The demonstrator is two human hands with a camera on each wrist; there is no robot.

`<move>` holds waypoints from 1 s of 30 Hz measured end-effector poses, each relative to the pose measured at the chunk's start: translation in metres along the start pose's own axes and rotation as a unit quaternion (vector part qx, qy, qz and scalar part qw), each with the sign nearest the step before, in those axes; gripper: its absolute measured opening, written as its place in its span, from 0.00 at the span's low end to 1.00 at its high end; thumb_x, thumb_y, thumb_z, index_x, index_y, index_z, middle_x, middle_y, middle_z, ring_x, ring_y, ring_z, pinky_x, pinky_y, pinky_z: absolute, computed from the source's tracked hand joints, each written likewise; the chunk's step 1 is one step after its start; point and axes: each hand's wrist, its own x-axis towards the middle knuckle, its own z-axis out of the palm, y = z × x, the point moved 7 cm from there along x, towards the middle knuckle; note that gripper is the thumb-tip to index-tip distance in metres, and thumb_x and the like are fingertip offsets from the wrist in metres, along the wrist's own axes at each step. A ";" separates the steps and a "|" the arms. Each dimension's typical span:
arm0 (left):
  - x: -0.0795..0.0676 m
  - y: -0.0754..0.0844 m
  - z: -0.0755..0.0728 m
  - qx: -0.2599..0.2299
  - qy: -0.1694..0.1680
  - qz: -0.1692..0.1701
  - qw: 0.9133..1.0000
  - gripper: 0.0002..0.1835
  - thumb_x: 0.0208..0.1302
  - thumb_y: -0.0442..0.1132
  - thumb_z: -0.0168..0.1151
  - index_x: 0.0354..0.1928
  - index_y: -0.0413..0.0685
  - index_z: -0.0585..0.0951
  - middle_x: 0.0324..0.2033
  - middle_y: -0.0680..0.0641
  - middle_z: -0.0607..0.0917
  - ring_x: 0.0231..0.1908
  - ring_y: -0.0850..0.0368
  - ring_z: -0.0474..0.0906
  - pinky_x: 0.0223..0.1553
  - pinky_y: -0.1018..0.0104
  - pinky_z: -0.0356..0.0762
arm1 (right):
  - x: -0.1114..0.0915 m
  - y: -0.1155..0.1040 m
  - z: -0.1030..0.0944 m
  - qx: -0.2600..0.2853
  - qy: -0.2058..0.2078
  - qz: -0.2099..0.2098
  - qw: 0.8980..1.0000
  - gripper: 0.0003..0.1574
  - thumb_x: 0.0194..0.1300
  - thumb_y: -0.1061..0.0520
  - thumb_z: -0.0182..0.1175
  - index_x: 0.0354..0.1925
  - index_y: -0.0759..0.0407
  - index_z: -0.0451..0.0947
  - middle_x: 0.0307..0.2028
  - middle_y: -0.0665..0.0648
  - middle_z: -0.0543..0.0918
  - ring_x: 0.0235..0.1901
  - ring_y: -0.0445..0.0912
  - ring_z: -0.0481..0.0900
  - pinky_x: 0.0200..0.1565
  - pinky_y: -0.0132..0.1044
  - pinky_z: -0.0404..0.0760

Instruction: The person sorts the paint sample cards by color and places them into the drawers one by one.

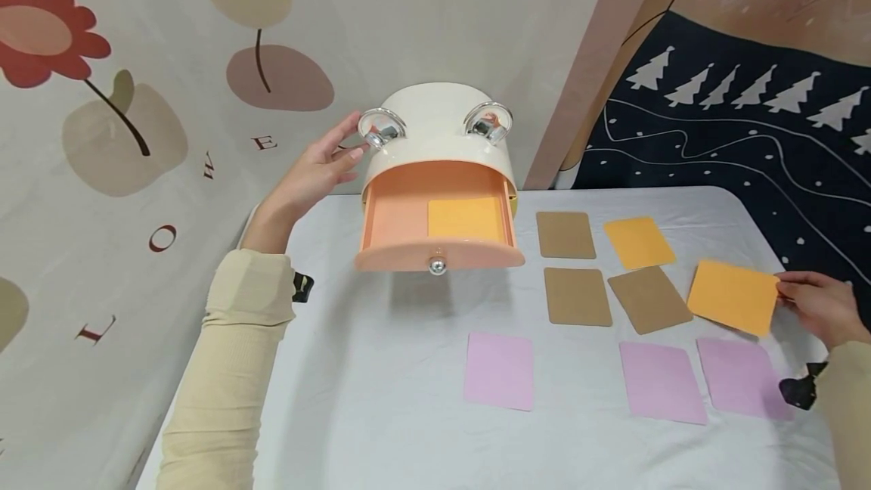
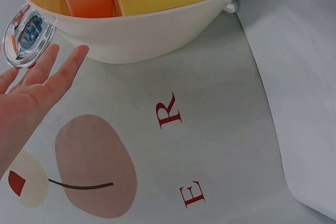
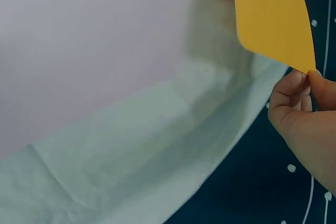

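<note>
A cream drawer box with two silver ring-shaped eyes stands against the wall end of the table, its peach drawer pulled out. Inside the drawer lies an orange-yellow card. My left hand is at the box's left side by the silver eye, fingers extended; whether they press the box I cannot tell. At the far right, my right hand pinches a corner of another orange-yellow card, between thumb and fingers in the right wrist view.
Three brown cards and one orange-yellow card lie right of the drawer. Three purple cards lie nearer the front. White cloth covers the table. A dark tree-patterned fabric hangs beyond its right edge.
</note>
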 end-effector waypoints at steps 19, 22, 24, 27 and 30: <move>0.000 -0.001 0.000 0.009 -0.001 -0.002 1.000 0.32 0.70 0.36 0.45 0.72 0.56 0.47 0.69 0.51 0.50 0.65 0.50 0.55 0.60 0.46 0.59 | -0.099 -0.187 0.042 0.111 -0.097 -0.154 0.977 0.10 0.69 0.62 0.46 0.44 0.50 0.72 0.40 0.45 0.69 0.35 0.37 0.71 0.33 0.22 0.76; 0.000 -0.001 0.000 0.007 -0.003 -0.001 1.000 0.32 0.70 0.35 0.45 0.72 0.56 0.47 0.69 0.51 0.50 0.65 0.49 0.55 0.60 0.46 0.58 | -0.118 -0.218 0.055 0.169 -0.138 -0.180 0.959 0.10 0.67 0.64 0.50 0.40 0.52 0.75 0.39 0.46 0.73 0.33 0.39 0.72 0.33 0.24 0.77; 0.000 -0.001 0.000 0.006 -0.003 0.000 1.000 0.32 0.70 0.35 0.45 0.72 0.55 0.47 0.69 0.50 0.50 0.65 0.49 0.55 0.60 0.46 0.58 | -0.131 -0.239 0.063 0.180 -0.152 -0.198 0.951 0.11 0.66 0.65 0.51 0.38 0.51 0.77 0.38 0.46 0.74 0.32 0.39 0.73 0.33 0.24 0.77; -0.001 0.000 0.001 0.008 -0.004 0.001 1.000 0.32 0.70 0.35 0.45 0.72 0.54 0.46 0.69 0.50 0.50 0.65 0.49 0.55 0.60 0.46 0.58 | -0.149 -0.265 0.074 0.181 -0.163 -0.215 0.946 0.11 0.65 0.65 0.52 0.37 0.52 0.78 0.37 0.48 0.74 0.31 0.41 0.73 0.33 0.24 0.77; -0.001 0.001 0.000 0.011 -0.003 0.002 1.000 0.32 0.70 0.36 0.45 0.72 0.53 0.46 0.69 0.50 0.49 0.65 0.49 0.55 0.60 0.47 0.59 | -0.165 -0.289 0.084 0.173 -0.169 -0.227 0.943 0.09 0.65 0.64 0.53 0.39 0.56 0.78 0.38 0.50 0.75 0.31 0.42 0.74 0.33 0.25 0.78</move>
